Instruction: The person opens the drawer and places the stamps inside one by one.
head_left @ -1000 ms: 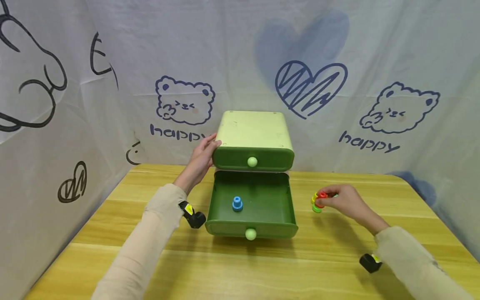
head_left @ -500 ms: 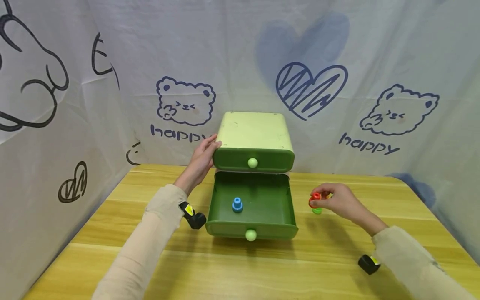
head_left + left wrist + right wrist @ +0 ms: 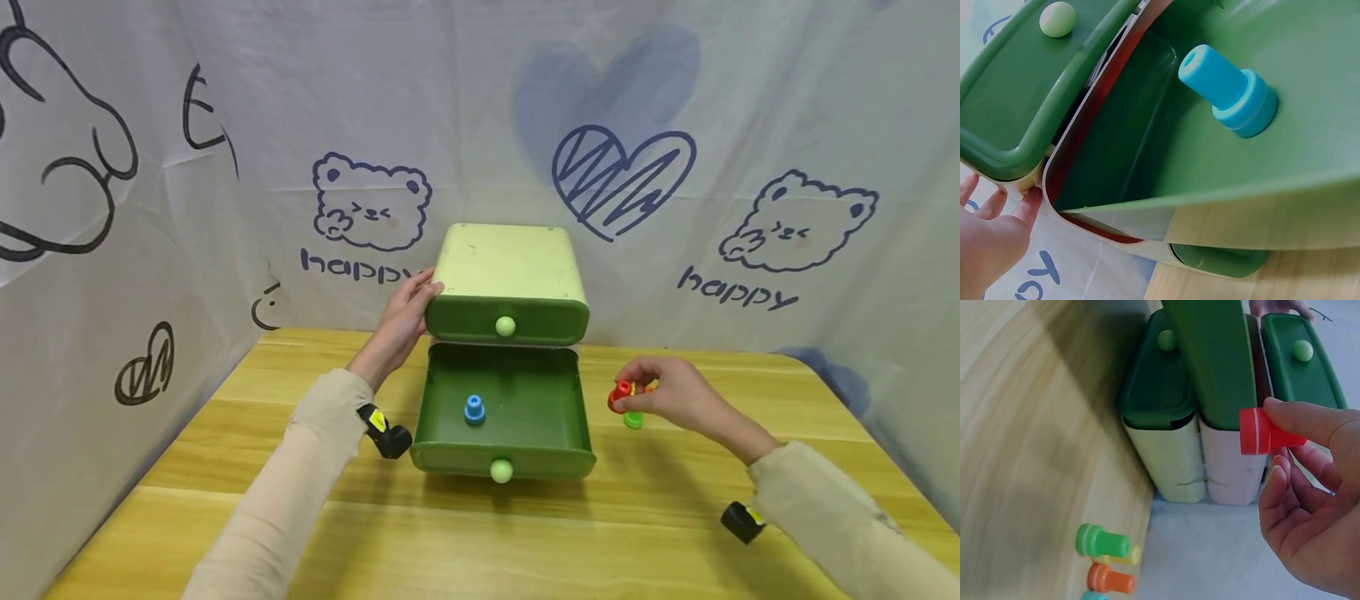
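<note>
A small drawer cabinet [image 3: 510, 258] with a pale yellow-green top stands at the back of the table. Its middle drawer [image 3: 540, 462] is pulled out, holding one upright blue toy stamp [image 3: 474, 410]. My left hand [image 3: 401, 327] rests against the cabinet's left side, its fingers [image 3: 1030, 206] extended along the upper tier. To the right of the drawer, my right hand [image 3: 678, 398] pinches a red toy stamp [image 3: 1257, 432] between thumb and fingers, lifted above the table. Behind and below it, partly hidden in the head view, is a green toy stamp [image 3: 1100, 540].
Near the green stamp stand an orange stamp [image 3: 1110, 579], a yellow stamp [image 3: 1134, 555] and a teal one [image 3: 1094, 595] at the frame's edge. The top drawer [image 3: 465, 321] and bottom drawer [image 3: 1154, 375] are closed. A white printed cloth [image 3: 495, 108] hangs behind the table.
My right hand has lifted the red stamp from the group and moved it a little left, toward the drawer. My left hand and the cabinet look the same.
</note>
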Tool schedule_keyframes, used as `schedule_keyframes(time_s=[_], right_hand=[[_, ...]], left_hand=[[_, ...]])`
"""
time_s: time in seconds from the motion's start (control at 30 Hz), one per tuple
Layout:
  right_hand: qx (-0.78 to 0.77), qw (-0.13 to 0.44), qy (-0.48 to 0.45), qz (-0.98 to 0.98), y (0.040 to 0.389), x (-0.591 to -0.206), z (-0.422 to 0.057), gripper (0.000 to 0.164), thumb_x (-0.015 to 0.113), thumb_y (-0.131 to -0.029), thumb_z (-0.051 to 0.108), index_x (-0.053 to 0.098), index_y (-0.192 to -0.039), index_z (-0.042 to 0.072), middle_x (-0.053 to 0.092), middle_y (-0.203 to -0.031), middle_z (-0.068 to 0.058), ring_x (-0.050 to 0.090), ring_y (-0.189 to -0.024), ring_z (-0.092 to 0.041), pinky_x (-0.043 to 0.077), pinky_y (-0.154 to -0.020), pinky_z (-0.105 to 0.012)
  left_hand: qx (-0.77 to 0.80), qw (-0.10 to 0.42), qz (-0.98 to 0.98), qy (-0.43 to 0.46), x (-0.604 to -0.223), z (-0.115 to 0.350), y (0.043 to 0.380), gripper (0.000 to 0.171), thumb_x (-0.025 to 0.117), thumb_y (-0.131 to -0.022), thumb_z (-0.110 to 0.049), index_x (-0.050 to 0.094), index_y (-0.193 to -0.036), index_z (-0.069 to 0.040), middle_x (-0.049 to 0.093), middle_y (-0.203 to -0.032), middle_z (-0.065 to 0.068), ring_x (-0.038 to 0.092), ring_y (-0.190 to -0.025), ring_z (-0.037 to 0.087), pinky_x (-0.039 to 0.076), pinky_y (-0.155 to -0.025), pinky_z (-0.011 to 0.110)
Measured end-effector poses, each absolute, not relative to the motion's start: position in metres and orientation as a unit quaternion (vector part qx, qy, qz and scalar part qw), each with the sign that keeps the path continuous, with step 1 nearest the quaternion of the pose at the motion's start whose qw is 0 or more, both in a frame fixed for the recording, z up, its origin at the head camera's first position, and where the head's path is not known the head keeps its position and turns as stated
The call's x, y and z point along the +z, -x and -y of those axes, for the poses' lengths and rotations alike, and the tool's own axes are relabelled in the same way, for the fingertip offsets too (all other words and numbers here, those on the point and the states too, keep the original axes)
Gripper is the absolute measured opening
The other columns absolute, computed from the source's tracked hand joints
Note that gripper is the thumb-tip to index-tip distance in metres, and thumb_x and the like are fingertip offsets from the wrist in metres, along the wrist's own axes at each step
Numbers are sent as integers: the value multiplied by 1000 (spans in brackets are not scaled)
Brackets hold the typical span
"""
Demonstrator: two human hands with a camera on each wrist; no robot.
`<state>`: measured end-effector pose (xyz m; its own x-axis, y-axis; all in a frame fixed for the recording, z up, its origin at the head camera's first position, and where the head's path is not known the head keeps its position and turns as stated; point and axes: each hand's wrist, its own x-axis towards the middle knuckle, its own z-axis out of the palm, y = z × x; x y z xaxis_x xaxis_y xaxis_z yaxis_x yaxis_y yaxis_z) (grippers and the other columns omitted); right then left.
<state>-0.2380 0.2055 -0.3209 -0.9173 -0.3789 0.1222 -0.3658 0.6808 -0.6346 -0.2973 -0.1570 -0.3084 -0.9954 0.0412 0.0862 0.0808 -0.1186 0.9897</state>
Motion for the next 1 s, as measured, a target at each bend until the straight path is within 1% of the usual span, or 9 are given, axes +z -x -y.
schedule_keyframes(time_s=[0.07,0.17,0.37,0.47,0.57,0.7,0.83,1.0], right_hand=[[-345,13,203,-916,237,-317,-202,22,78,-78,10,69,-96,3,59,-79,-3,52,-72,-20,50,-56,-30],[-340,17,209,-917,236,-312,-198,24,76,-79,8,69,-101,1,59,-79,-3,53,-69,-19,51,-53,-30],[-325,15,231,-917,235,-302,-189,26,74,-81,8,70,-106,1,61,-82,-3,52,-70,-19,46,-49,-27],[-320,24,238,-917,235,-298,-185,28,75,-81,10,70,-108,1,61,-82,-3,52,-69,-18,45,-49,-28],[-311,28,248,-917,235,-294,-181,29,75,-82,11,70,-108,2,61,-82,-2,52,-70,-18,45,-51,-28],[-297,19,266,-917,237,-290,-175,27,76,-81,12,71,-106,3,62,-81,-1,53,-73,-18,46,-56,-30],[-284,15,288,-914,238,-285,-170,25,77,-81,12,72,-104,4,62,-80,2,53,-75,-18,46,-59,-31],[-272,21,320,-907,243,-281,-164,26,76,-81,10,72,-106,3,66,-87,2,55,-78,-17,49,-64,-31]], left_hand=[[-747,14,663,45,-309,157,297,65,54,-95,-25,26,-152,-9,30,-148,15,39,-132,27,39,-106,34],[-748,14,662,47,-309,157,297,65,53,-96,-25,26,-152,-9,30,-148,16,40,-132,27,39,-106,34],[-749,17,661,47,-309,156,296,64,53,-96,-25,26,-152,-9,31,-148,16,40,-132,27,39,-106,34],[-749,17,661,48,-309,157,296,64,53,-96,-25,26,-152,-9,30,-149,15,39,-132,27,39,-106,35],[-749,16,660,52,-309,157,296,64,52,-96,-24,25,-152,-8,29,-150,15,39,-133,28,39,-106,36],[-750,16,659,53,-309,157,296,64,53,-96,-24,26,-152,-8,29,-150,16,38,-133,28,40,-106,36],[-749,18,661,51,-309,157,296,65,53,-96,-25,26,-152,-8,29,-150,16,38,-133,28,40,-106,35],[-751,17,658,49,-309,157,296,65,53,-96,-25,26,-152,-9,30,-150,15,39,-132,27,40,-105,34]])
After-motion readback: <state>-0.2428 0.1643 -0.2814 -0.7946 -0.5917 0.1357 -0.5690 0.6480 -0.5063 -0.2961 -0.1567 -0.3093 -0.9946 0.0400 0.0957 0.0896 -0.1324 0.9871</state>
